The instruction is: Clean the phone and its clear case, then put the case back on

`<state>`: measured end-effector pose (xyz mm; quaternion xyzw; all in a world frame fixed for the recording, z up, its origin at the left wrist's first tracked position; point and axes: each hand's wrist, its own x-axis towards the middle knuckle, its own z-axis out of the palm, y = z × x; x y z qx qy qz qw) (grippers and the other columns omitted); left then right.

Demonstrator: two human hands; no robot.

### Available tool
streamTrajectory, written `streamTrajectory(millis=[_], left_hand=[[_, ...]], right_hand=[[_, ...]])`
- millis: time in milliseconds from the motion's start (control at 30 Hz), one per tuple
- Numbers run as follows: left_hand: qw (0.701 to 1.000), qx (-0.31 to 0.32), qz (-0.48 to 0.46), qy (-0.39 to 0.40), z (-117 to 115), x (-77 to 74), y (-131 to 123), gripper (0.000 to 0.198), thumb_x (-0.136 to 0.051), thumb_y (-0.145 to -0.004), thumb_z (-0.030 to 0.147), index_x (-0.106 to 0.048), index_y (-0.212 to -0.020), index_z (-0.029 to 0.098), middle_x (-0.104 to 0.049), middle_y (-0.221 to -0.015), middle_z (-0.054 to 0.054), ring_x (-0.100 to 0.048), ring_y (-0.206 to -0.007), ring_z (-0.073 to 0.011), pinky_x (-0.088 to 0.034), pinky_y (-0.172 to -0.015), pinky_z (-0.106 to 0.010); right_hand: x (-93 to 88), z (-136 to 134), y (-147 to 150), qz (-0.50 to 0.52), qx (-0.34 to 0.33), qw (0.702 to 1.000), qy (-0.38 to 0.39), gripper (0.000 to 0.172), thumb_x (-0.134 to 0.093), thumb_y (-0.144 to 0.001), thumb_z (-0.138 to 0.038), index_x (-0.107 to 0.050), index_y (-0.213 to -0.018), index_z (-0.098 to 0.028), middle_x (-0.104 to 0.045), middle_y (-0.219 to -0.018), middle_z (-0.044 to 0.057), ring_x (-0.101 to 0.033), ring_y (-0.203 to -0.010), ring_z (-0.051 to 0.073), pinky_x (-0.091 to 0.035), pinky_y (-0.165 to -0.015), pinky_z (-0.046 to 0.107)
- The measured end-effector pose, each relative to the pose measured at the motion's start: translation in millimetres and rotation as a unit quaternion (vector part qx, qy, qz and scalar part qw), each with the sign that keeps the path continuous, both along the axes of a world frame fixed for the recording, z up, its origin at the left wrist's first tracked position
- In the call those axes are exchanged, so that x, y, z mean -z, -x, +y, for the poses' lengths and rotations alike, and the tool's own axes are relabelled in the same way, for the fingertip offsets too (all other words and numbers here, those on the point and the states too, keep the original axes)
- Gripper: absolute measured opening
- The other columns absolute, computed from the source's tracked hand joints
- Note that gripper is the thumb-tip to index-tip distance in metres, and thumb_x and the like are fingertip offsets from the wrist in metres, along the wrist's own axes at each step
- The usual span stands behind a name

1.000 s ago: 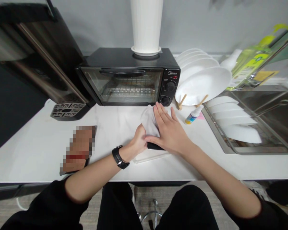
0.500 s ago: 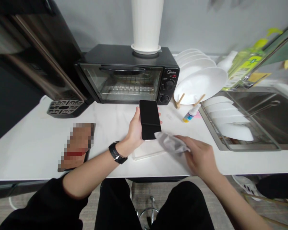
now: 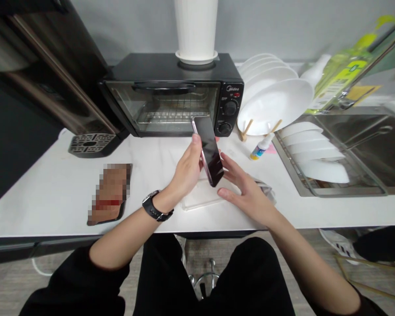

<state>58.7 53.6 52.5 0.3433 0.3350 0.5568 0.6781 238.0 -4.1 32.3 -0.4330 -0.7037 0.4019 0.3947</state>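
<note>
A smartphone (image 3: 209, 151) with a dark screen is held above the counter, tilted with its edge turned up. My left hand (image 3: 187, 169), a black watch on its wrist, grips it along the left edge. My right hand (image 3: 245, 188) is at the phone's lower right, fingers apart and thumb stretched out; its fingertips are at the phone's edge, and I cannot tell whether they touch. A clear phone case (image 3: 197, 198) lies on the counter below the hands. The grey cloth (image 3: 268, 191) rests on the counter, partly hidden behind my right hand.
A black toaster oven (image 3: 171, 94) stands behind, with a white pot (image 3: 196, 30) on top. Right of it are white plates (image 3: 278, 107) in a rack, a small spray bottle (image 3: 262, 147) and a sink (image 3: 365, 153) with bowls. A second phone (image 3: 110, 193) lies at left.
My right hand has let go of the grey cloth, which now lies on the counter, and has moved up to the phone. The phone has been lifted and turned on its side somewhat.
</note>
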Motion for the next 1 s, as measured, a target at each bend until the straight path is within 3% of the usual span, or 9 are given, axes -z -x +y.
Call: streamTrajectory(millis=[100, 233, 367, 433, 500, 600, 667, 800, 1000], left_hand=[[0.990, 0.006, 0.075, -0.118, -13, 0.2, 8, 0.043, -0.077, -0.096, 0.051, -0.074, -0.133, 0.028, -0.074, -0.139, -0.004, -0.069, -0.130, -0.0247, -0.056, -0.111, -0.035], [0.985, 0.023, 0.107, -0.136, -34, -2.3, 21, 0.062, -0.089, -0.087, 0.039, -0.064, -0.143, 0.026, -0.071, -0.142, -0.008, -0.067, -0.133, -0.0245, -0.051, -0.118, -0.035], [0.953, 0.073, 0.240, -0.172, -52, 7.3, 46, 0.066, -0.088, -0.089, 0.039, -0.055, -0.145, 0.026, -0.062, -0.153, -0.011, -0.061, -0.142, -0.0265, -0.047, -0.125, -0.041], [0.917, 0.105, 0.331, -0.199, -61, 17.1, 64, 0.082, -0.089, -0.087, 0.047, -0.047, -0.155, 0.028, -0.053, -0.162, -0.013, -0.051, -0.153, -0.0298, -0.036, -0.134, -0.049], [0.862, 0.079, 0.450, -0.217, -69, 28.1, 81, 0.113, -0.095, -0.078, 0.053, -0.029, -0.168, 0.033, -0.036, -0.175, -0.015, -0.038, -0.162, -0.0342, -0.025, -0.139, -0.057], [0.758, 0.069, 0.608, -0.225, -79, 42.6, 97, 0.125, -0.095, -0.076, 0.055, -0.021, -0.172, 0.029, -0.035, -0.173, -0.020, -0.035, -0.162, -0.0407, -0.028, -0.135, -0.066], [0.729, 0.081, 0.637, -0.237, -82, 49.6, 99, 0.124, -0.093, -0.080, 0.052, -0.015, -0.174, 0.029, -0.045, -0.166, -0.020, -0.042, -0.155, -0.0409, -0.036, -0.131, -0.067], [0.744, 0.087, 0.606, -0.267, -79, 56.0, 98, 0.119, -0.088, -0.087, 0.042, -0.008, -0.175, 0.036, -0.060, -0.155, -0.014, -0.054, -0.146, -0.0355, -0.045, -0.126, -0.062], [0.752, 0.077, 0.587, -0.289, -73, 55.2, 101, 0.109, -0.089, -0.084, 0.049, -0.028, -0.172, 0.028, -0.064, -0.154, -0.016, -0.059, -0.143, -0.0348, -0.050, -0.122, -0.059]], right_hand=[[-1.4, 15, 5, 0.009, 0.001, 1.000, -0.009, 0.096, -0.077, -0.090, -0.068, -0.040, -0.167, -0.025, -0.051, -0.170, 0.016, -0.059, -0.151, 0.032, -0.048, -0.127, 0.056], [3.9, 20, -4, -0.016, 0.001, 0.999, -0.038, 0.082, -0.081, -0.088, -0.064, -0.055, -0.155, -0.025, -0.065, -0.157, 0.014, -0.064, -0.143, 0.032, -0.050, -0.125, 0.056], [6.7, 18, -19, -0.069, -0.022, 0.995, -0.074, 0.074, -0.086, -0.082, -0.064, -0.067, -0.141, -0.023, -0.076, -0.137, 0.012, -0.074, -0.124, 0.032, -0.060, -0.108, 0.051], [5.0, 19, -29, -0.121, -0.048, 0.987, -0.089, 0.069, -0.086, -0.083, -0.061, -0.069, -0.137, -0.023, -0.078, -0.128, 0.011, -0.076, -0.115, 0.030, -0.063, -0.101, 0.048], [2.7, 22, -39, -0.181, -0.071, 0.975, -0.107, 0.065, -0.084, -0.085, -0.059, -0.070, -0.137, -0.022, -0.078, -0.125, 0.011, -0.076, -0.111, 0.029, -0.063, -0.097, 0.047], [0.3, 28, -50, -0.265, -0.089, 0.949, -0.145, 0.069, -0.083, -0.086, -0.057, -0.069, -0.140, -0.017, -0.076, -0.127, 0.014, -0.074, -0.114, 0.032, -0.062, -0.100, 0.050], [-0.3, 31, -50, -0.308, -0.104, 0.931, -0.166, 0.070, -0.084, -0.086, -0.056, -0.069, -0.140, -0.015, -0.075, -0.129, 0.016, -0.073, -0.117, 0.035, -0.061, -0.102, 0.053], [1.7, 33, -40, -0.327, -0.132, 0.918, -0.183, 0.065, -0.084, -0.087, -0.052, -0.069, -0.140, -0.017, -0.074, -0.127, 0.015, -0.071, -0.116, 0.033, -0.062, -0.102, 0.052], [13.1, 29, -30, -0.305, -0.131, 0.925, -0.186, 0.072, -0.088, -0.085, -0.051, -0.068, -0.146, -0.018, -0.065, -0.132, 0.016, -0.065, -0.126, 0.033, -0.058, -0.109, 0.052]])
